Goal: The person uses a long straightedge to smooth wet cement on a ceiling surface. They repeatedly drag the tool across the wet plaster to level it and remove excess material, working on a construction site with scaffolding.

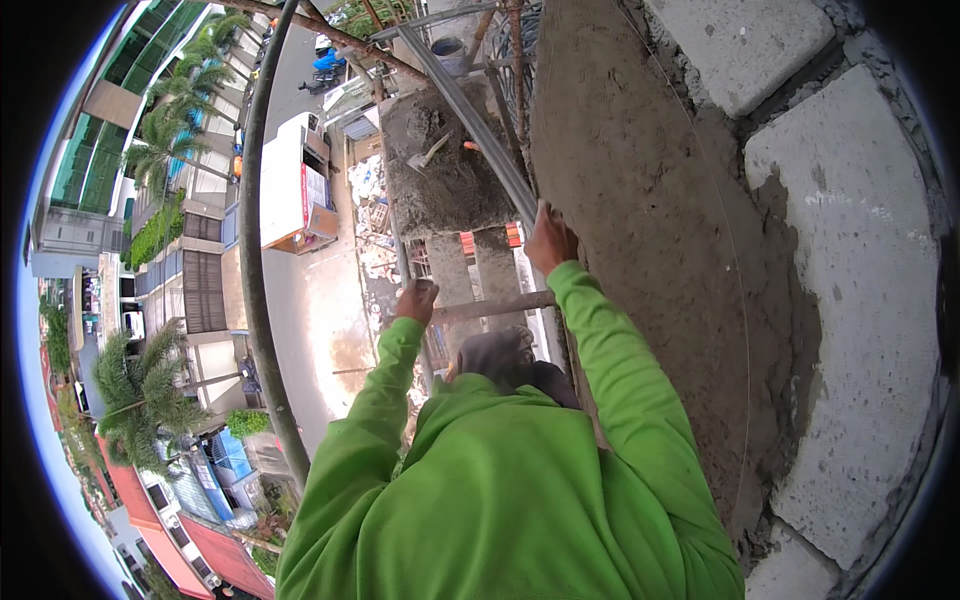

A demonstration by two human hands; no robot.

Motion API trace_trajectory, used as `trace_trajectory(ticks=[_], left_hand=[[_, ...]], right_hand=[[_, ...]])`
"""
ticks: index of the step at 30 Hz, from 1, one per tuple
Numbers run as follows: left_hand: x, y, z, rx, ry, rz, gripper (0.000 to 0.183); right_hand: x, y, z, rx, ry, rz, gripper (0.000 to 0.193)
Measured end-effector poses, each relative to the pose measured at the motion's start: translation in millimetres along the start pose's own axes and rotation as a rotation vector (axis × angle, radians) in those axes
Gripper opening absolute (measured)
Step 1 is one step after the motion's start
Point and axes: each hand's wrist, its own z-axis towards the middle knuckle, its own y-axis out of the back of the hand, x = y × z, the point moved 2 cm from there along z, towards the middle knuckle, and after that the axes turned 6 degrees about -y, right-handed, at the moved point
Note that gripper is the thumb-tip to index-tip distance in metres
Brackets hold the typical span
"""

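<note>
My right hand (550, 240) is closed round the near end of a long grey metal straightedge (465, 115). The bar slants away to the far left, beside a brown-grey plastered wall (640, 200). Lower and to the left, my left hand (417, 299) is closed at a thin upright scaffold pole (402, 258); its fingers appear wrapped round it. Ahead of both hands lies a mortar-covered board (410, 200). On it rests a hand tool with a pale handle (435, 148), its head partly sunk in the mortar.
A thin string (722, 195) runs along the wall, next to pale concrete blocks (840, 250). A long scaffold pipe (255, 200) bends down the left side. Below me a crossbar (490, 307) spans the scaffold. A bucket (447, 48) stands at the far end. The street (320, 350) lies far below.
</note>
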Motion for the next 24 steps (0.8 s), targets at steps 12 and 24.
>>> trace_trajectory(ticks=[12, 24], left_hand=[[54, -35, -280, 0.703, 0.658, 0.078, 0.029], [26, -32, -200, 0.650, 0.476, -0.141, 0.034]], right_hand=[[-68, -13, -72, -0.047, 0.105, 0.392, 0.048], [-153, -21, -189, 0.125, -0.132, 0.400, 0.047]])
